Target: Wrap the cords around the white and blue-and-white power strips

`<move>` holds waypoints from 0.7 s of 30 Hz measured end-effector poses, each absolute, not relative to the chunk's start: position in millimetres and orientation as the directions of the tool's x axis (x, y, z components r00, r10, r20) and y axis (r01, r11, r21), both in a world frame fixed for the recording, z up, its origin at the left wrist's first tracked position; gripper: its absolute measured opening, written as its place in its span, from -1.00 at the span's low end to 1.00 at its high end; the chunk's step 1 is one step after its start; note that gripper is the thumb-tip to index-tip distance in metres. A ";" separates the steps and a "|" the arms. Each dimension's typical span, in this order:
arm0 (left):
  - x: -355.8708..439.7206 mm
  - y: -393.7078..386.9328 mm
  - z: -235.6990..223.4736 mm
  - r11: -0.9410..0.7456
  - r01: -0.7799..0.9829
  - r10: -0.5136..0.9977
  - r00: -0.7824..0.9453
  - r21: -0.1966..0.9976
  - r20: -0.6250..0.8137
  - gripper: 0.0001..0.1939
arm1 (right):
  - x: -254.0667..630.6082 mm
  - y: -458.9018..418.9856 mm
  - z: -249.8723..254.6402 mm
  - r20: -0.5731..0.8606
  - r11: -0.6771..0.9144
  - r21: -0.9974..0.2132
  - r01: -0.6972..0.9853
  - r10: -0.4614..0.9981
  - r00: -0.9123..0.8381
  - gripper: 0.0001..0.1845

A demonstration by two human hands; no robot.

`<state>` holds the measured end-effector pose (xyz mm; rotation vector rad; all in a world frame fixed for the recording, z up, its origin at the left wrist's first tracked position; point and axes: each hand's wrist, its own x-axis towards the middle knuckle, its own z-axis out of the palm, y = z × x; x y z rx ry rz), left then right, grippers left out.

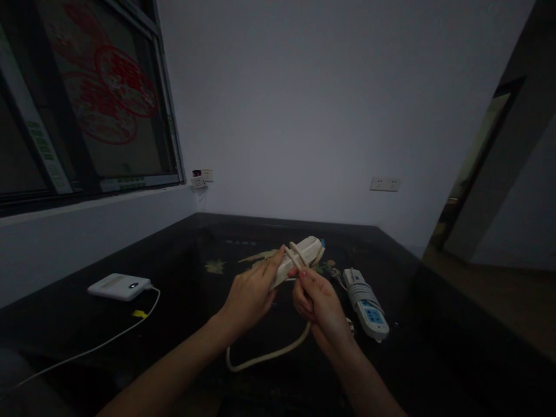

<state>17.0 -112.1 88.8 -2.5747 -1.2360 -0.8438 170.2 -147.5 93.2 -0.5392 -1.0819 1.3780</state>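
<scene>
My left hand (252,292) is closed around a cream power strip (304,255), held up over the dark table (186,255) with its far end pointing away from me. My right hand (319,304) pinches the strip's cream cord (264,358) where a loop crosses the strip's body. The rest of the cord hangs down from my right hand and curves over the table towards me.
A second white power strip (367,304), its cord wound round it, lies on the table just right of my hands. At the left lies a white power bank (119,286) with a white cable (87,350). Wall sockets (384,184) sit on the back wall, a window at left.
</scene>
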 end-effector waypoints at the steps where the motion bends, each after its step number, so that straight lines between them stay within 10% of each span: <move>1: 17.1 -113.5 87.7 -0.641 0.760 0.673 0.493 0.103 0.551 -0.14 | 169.3 -149.2 93.6 0.290 0.192 -0.849 -0.493 0.948 -0.130 -0.63; 11: 15.0 -124.2 70.9 -0.685 0.720 0.653 0.538 0.112 0.534 -0.31 | 168.1 -160.7 87.3 0.313 0.347 -0.846 -0.406 0.938 0.149 -0.64; 21: 13.5 -126.4 73.6 -0.629 0.719 0.759 0.488 0.295 0.431 -0.44 | 167.0 -162.6 76.8 0.355 0.362 -0.917 -0.165 0.932 0.076 -0.67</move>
